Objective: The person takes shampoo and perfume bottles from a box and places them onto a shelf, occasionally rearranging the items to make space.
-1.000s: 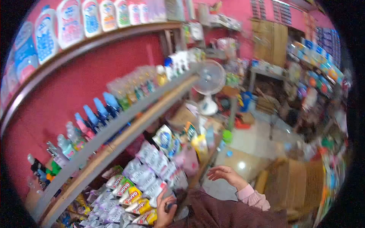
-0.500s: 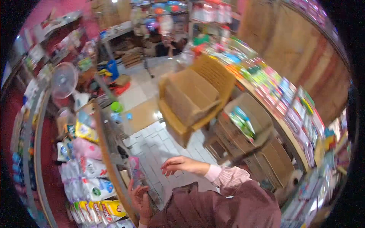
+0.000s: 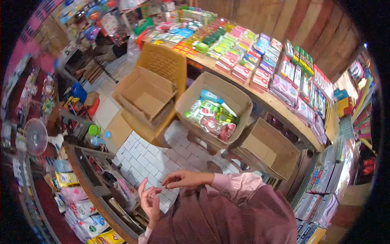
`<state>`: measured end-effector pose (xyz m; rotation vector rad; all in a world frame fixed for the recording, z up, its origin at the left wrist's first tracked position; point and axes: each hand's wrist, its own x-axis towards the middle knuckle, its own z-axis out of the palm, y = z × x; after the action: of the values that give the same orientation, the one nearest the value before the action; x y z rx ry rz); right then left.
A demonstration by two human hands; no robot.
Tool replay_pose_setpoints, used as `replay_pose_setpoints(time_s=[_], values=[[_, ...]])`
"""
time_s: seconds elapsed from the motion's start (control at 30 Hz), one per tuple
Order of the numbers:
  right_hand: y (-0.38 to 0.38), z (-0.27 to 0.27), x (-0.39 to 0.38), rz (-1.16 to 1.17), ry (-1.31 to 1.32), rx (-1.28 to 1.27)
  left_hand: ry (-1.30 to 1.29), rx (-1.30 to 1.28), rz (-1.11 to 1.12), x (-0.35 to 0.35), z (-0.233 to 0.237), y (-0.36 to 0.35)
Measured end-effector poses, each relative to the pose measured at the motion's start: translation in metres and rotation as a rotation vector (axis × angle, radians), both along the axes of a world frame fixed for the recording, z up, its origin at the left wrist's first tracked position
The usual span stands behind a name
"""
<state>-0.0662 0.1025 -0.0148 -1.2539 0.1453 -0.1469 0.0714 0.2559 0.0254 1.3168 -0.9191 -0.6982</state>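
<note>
My left hand [image 3: 150, 199] is raised in front of my body at the lower middle, palm turned inward, its fingers apart and nothing visible in them. Close to its fingertips is my right hand [image 3: 187, 179], coming in from the right with loosely bent fingers. I see nothing in it either. Whether the fingertips touch is hard to tell. Beyond the hands stands a cardboard box [image 3: 191, 95] with several bottles and packs [image 3: 211, 112] in it. An open box [image 3: 144, 95] rests on a yellow-brown plastic chair [image 3: 178, 63]. Another open box [image 3: 280, 146] is at the right.
A long wooden counter [image 3: 227, 67] carries rows of small boxed goods [image 3: 243, 53]. On the left are a wooden shelf edge [image 3: 91, 191], packaged pouches [image 3: 91, 221] and a fan [image 3: 35, 136]. White floor tiles [image 3: 140, 152] lie between. Stacked packs [image 3: 321, 203] stand at the right.
My view has swung to the right, bringing the counter and boxes nearer the middle. My hands have come closer together, and the left has moved away from the shelf edge.
</note>
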Motion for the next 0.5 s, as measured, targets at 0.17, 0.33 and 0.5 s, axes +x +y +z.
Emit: replay_pose_setpoints(time_s=[0.17,0.33,0.5], values=[[-0.081,-0.029,-0.088,-0.411,0.172,-0.326,0.057,0.092,-0.153,-0.056,-0.002,-0.063],[-0.196,-0.054,-0.166,-0.797,0.319,-0.328,0.057,0.166,-0.033,-0.078,-0.004,-0.098],[-0.309,-0.161,-0.201,-0.625,0.715,-0.523,0.007,0.283,-0.081,-0.09,-0.012,-0.117]])
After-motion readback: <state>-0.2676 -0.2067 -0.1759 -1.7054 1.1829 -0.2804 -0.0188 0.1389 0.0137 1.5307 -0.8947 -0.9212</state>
